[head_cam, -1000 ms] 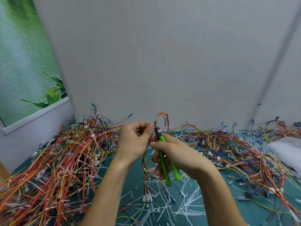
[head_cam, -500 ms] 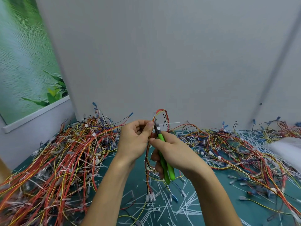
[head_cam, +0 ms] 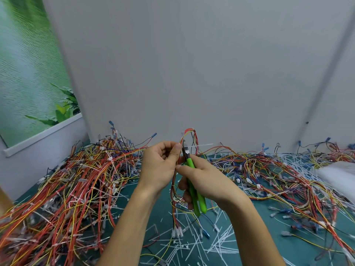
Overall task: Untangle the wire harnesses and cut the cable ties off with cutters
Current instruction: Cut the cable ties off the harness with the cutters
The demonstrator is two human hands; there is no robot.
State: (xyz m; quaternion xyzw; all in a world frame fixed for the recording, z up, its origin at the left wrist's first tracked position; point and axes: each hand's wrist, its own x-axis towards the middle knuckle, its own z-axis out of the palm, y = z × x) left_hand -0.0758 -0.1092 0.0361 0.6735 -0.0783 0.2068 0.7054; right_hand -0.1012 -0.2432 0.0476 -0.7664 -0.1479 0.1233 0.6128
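The left hand [head_cam: 161, 166] pinches a looped red-and-yellow wire harness [head_cam: 189, 137]; the right hand [head_cam: 203, 179] fingers clamp green-handled cutters [head_cam: 192, 175] at its white cable tie [head_cam: 199, 145].

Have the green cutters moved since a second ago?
Yes. The cutters rose slightly toward the grey wall, nose now at the white tie.

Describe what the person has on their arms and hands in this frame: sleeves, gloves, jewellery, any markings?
Nothing is worn. The left hand and right hand are bare, with no gloves, and no rings or markings can be seen. Both forearms are uncovered all the way to the bottom edge of the picture: no sleeve, watch or wristband shows. The nails look short and unpainted.
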